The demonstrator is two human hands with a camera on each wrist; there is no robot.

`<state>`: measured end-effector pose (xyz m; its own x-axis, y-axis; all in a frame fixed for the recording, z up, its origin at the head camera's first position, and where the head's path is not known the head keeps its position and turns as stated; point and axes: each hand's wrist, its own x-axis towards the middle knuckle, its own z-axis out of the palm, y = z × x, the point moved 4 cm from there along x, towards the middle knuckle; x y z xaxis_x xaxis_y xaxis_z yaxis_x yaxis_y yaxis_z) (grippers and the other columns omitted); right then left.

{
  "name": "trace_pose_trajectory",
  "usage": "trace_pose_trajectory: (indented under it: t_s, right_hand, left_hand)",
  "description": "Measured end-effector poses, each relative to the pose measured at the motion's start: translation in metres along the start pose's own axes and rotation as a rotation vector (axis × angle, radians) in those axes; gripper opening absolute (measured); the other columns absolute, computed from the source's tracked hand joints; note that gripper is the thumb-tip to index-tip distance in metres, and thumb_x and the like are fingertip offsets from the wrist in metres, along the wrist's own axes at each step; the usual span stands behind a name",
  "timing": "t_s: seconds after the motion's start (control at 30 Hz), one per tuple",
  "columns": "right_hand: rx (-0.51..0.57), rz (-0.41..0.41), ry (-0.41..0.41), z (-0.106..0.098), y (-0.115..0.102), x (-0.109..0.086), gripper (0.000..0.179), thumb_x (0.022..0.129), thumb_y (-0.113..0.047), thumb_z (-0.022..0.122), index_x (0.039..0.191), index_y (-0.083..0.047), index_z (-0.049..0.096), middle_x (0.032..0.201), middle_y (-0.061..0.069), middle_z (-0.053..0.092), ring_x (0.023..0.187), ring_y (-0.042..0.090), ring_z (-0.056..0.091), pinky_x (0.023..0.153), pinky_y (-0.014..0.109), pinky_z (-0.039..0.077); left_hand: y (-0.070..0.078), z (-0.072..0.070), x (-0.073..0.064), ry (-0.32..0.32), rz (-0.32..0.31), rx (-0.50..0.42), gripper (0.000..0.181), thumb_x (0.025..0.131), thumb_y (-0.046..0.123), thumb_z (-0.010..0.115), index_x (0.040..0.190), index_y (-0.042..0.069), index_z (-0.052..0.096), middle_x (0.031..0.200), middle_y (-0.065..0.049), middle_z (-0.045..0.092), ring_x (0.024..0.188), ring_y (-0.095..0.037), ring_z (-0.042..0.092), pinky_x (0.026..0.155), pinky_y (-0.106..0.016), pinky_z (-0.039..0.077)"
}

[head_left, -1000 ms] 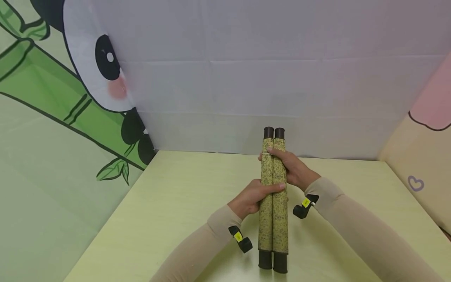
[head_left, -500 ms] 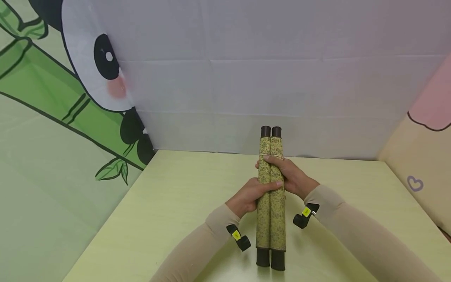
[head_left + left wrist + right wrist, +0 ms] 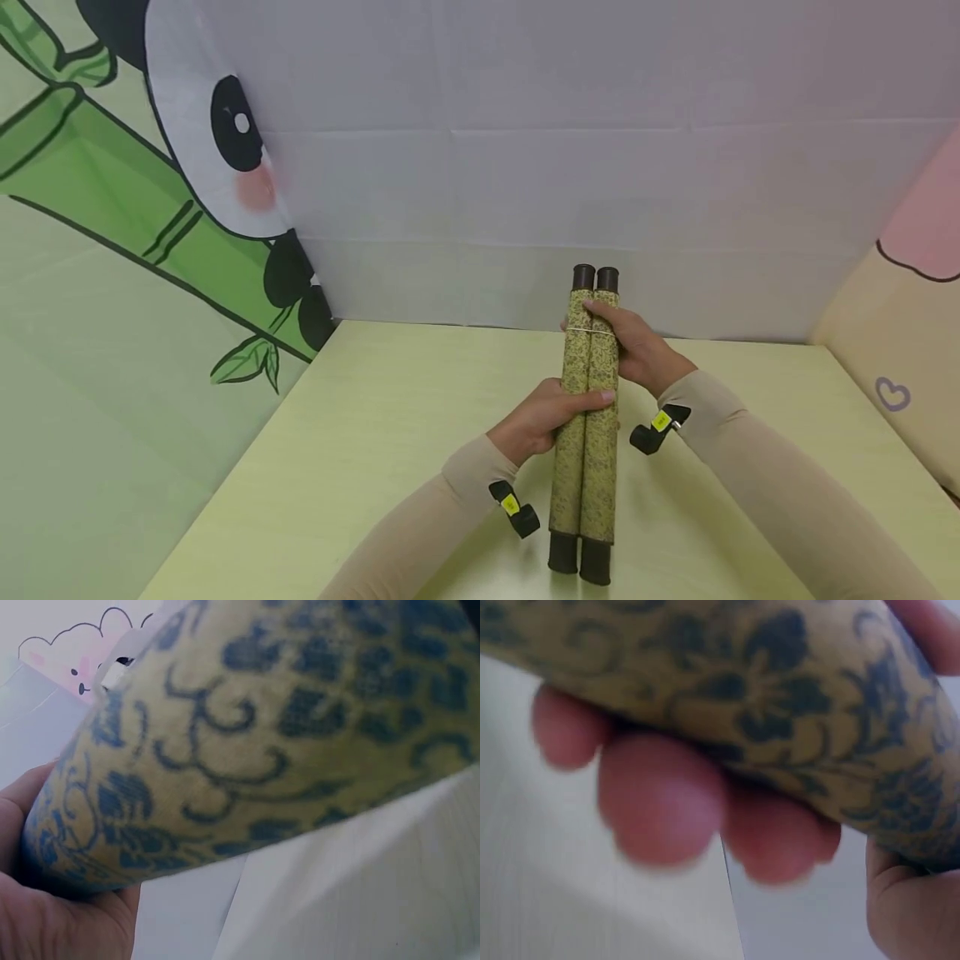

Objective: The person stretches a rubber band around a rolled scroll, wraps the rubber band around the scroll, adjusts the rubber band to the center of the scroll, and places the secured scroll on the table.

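Fingers (image 3: 660, 802) of the left hand (image 3: 542, 414) and the right hand (image 3: 647, 350) were curled round two long, yellow-green patterned rolls (image 3: 599, 467) with dark brown cylindrical ends, grasping them together, side by side and lengthwise before the person. In the head view, most of the fingers lay hidden behind the rolls; the left thumb (image 3: 585, 402) crossed the front near mid-length, and the right thumb (image 3: 604, 311) lay higher, towards the upper ends. A thin pale cord (image 3: 591, 331) crossed both rolls just below the right thumb, its course behind them concealed. Dark floral ornament dominated both wrist views, blurred and cropped by the frame edges. Contact between the lower ends and the pale yellow-green worktop (image 3: 375, 458) could not be determined. Behind the upper ends hung a creased pale grey backdrop (image 3: 487, 183). Small black wrist cameras (image 3: 525, 521) with yellow labels sat at the cuffs of the beige sleeves (image 3: 780, 475). At left stood a panel (image 3: 112, 350) printed with green bamboo; at right, a cream-and-pink panel (image 3: 900, 333), cut off by the frame.
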<state>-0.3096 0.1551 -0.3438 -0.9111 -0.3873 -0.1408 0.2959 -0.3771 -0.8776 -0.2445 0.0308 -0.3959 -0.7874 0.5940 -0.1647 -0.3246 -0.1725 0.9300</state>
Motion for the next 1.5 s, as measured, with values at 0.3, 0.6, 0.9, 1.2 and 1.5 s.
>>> trace_pose_trajectory:
  t_s: [0.3,0.6,0.9,1.2,1.5]
  right_hand:
    - [0.003,0.02,0.012,0.003,0.006,-0.003,0.042,0.107,-0.033,0.055,0.136,-0.004,0.046,0.107,0.007,0.069,0.093,0.018,0.068,0.075,0.033,0.057]
    - [-0.064,0.056,0.015,0.007,0.033,-0.012,0.052,0.106,-0.034,0.057,0.143,-0.004,0.035,0.115,0.006,0.065,0.104,0.016,0.066,0.086,0.037,0.056]
    - [-0.043,0.052,0.016,0.008,0.041,-0.012,0.053,0.107,-0.034,0.054,0.145,-0.005,0.032,0.117,0.006,0.063,0.106,0.017,0.066,0.087,0.038,0.056]
    - [0.036,0.02,0.01,-0.002,0.018,0.001,0.049,0.107,-0.041,0.05,0.142,-0.011,0.033,0.123,0.008,0.05,0.103,0.018,0.06,0.085,0.033,0.054]
    - [0.044,0.062,-0.048,-0.003,0.011,0.011,0.043,0.108,-0.038,0.051,0.137,-0.008,0.042,0.114,0.011,0.065,0.094,0.02,0.067,0.079,0.035,0.057]
  left_hand:
    - [-0.003,0.002,0.0,0.004,0.012,0.007,0.031,0.095,0.021,0.074,0.115,0.0,0.062,0.1,-0.017,0.072,0.084,-0.023,0.073,0.079,-0.038,0.06]
    - [-0.005,-0.009,-0.001,0.054,0.024,0.019,0.036,0.095,0.023,0.074,0.118,-0.002,0.063,0.101,-0.013,0.069,0.084,-0.021,0.071,0.075,-0.034,0.06]
    - [-0.005,-0.012,-0.001,0.057,0.012,0.014,0.037,0.094,0.024,0.074,0.119,-0.001,0.063,0.101,-0.012,0.069,0.084,-0.02,0.07,0.074,-0.034,0.06]
    - [-0.006,-0.013,-0.002,0.074,-0.006,0.019,0.035,0.093,0.024,0.076,0.113,-0.001,0.064,0.098,-0.015,0.071,0.081,-0.022,0.073,0.075,-0.037,0.061]
    - [-0.008,-0.009,-0.003,0.07,-0.007,0.025,0.033,0.093,0.024,0.076,0.111,-0.002,0.065,0.098,-0.016,0.072,0.082,-0.023,0.073,0.076,-0.038,0.061]
